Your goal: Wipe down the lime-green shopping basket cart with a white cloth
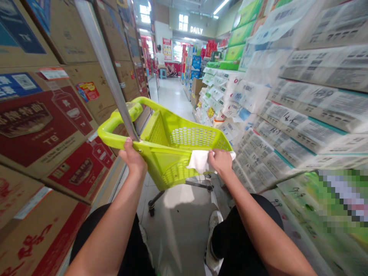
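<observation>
A lime-green wheeled shopping basket stands in front of me in the aisle, with a long metal handle rising from its near left side. My left hand is closed on the basket's rim close to the foot of that handle. At the right end of the same rim, my right hand grips a white cloth, which drapes over the edge and lies against the green plastic. The inside of the basket is partly visible; its near wall hides some of the bottom.
Stacked cardboard cartons line the left side closely. White packs with handwritten prices are piled along the right. Ahead, the pale floor runs toward a blue stool and a distant person.
</observation>
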Available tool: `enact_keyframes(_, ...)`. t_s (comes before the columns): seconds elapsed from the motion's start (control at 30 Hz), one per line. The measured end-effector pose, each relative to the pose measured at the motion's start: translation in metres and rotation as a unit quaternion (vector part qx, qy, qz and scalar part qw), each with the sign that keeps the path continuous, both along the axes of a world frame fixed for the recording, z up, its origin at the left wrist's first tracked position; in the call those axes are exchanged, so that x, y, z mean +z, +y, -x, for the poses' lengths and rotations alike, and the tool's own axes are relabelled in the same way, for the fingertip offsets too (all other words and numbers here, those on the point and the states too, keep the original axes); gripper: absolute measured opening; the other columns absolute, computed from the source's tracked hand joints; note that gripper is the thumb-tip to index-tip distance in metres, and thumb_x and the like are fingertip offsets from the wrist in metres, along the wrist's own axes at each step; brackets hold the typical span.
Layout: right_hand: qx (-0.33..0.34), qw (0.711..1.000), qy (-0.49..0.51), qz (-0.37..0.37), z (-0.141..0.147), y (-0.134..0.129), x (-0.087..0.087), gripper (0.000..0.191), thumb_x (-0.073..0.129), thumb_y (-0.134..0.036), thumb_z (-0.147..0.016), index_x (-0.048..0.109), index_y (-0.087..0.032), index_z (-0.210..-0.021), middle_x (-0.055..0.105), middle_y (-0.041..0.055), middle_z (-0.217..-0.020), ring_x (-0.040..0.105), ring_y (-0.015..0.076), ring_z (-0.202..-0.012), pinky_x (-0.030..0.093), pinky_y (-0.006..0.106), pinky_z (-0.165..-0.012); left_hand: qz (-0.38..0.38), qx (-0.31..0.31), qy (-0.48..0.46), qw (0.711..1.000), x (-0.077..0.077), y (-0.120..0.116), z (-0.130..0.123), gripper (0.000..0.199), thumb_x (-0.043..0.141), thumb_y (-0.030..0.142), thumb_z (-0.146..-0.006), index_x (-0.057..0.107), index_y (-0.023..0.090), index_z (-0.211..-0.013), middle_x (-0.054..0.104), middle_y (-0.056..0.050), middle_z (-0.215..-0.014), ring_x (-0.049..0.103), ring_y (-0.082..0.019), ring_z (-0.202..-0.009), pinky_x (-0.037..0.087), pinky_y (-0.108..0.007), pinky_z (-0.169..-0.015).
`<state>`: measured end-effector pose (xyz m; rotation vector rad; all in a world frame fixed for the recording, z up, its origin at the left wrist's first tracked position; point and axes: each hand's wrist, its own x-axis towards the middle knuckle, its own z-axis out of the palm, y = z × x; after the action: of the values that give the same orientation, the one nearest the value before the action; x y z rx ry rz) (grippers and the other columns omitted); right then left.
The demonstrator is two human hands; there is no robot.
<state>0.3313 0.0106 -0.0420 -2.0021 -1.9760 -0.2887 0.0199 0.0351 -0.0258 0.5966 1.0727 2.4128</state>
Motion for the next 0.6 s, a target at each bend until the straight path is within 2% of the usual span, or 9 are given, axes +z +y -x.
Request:
enact_keyframes(0.1,0.065,0.998,0.023,-0.014,0.055,-0.008,0.010,0.044,0.040,-0.043,-0.104,0.073,-0.016,-0.092,0.076,0.0122,-0.090,0.068,0.0239,-0.087,0.038,0.031,-0.079,0.002,-0.005,0.008,1.000,0.001,-0.001,-0.006,0.031,0.056,0.048,-0.084,0.056,0.017,-0.084,0.059,0.002,-0.068,0.058,-0.013,-0.062,0.049,-0.026,-0.059)
enact_keyframes(0.2,0.124,0.990,0.055,-0.029,0.108,-0.014,0.022,0.046,0.033,-0.041,-0.107,0.071,-0.019,-0.094,0.077,0.0091,-0.091,0.068,0.0215,-0.084,0.037,0.030,-0.075,0.014,-0.017,-0.005,1.000,0.001,-0.003,-0.010,0.030,0.058,0.048,-0.084,0.056,0.018,-0.086,0.061,0.001,-0.071,0.061,-0.014,-0.064,0.052,-0.028,-0.062)
enact_keyframes(0.3,0.154,0.986,0.065,-0.021,0.131,-0.018,0.031,0.051,0.024,-0.042,-0.110,0.068,-0.022,-0.094,0.077,0.0053,-0.092,0.068,0.0196,-0.080,0.035,0.029,-0.071,0.018,-0.028,-0.007,0.999,0.001,-0.003,-0.008,0.028,0.056,0.046,-0.085,0.056,0.018,-0.086,0.062,0.001,-0.070,0.061,-0.014,-0.062,0.053,-0.028,-0.061)
enact_keyframes(0.43,0.194,0.981,0.028,0.001,0.111,-0.025,0.031,0.052,0.027,-0.054,-0.109,0.065,-0.020,-0.101,0.076,0.0070,-0.095,0.069,0.0213,-0.086,0.037,0.028,-0.073,0.008,-0.035,-0.005,0.999,-0.002,0.005,0.006,0.025,0.054,0.041,-0.089,0.056,0.016,-0.085,0.062,0.000,-0.066,0.060,-0.013,-0.060,0.052,-0.028,-0.060)
enact_keyframes(0.6,0.148,0.986,-0.046,0.057,0.049,-0.032,0.021,0.045,0.035,-0.054,-0.107,0.062,-0.018,-0.102,0.075,0.0108,-0.096,0.070,0.0242,-0.086,0.038,0.029,-0.072,0.021,-0.024,0.002,0.999,-0.006,0.022,0.029,0.026,0.052,0.040,-0.096,0.055,0.016,-0.087,0.061,0.001,-0.067,0.060,-0.012,-0.062,0.052,-0.029,-0.062)
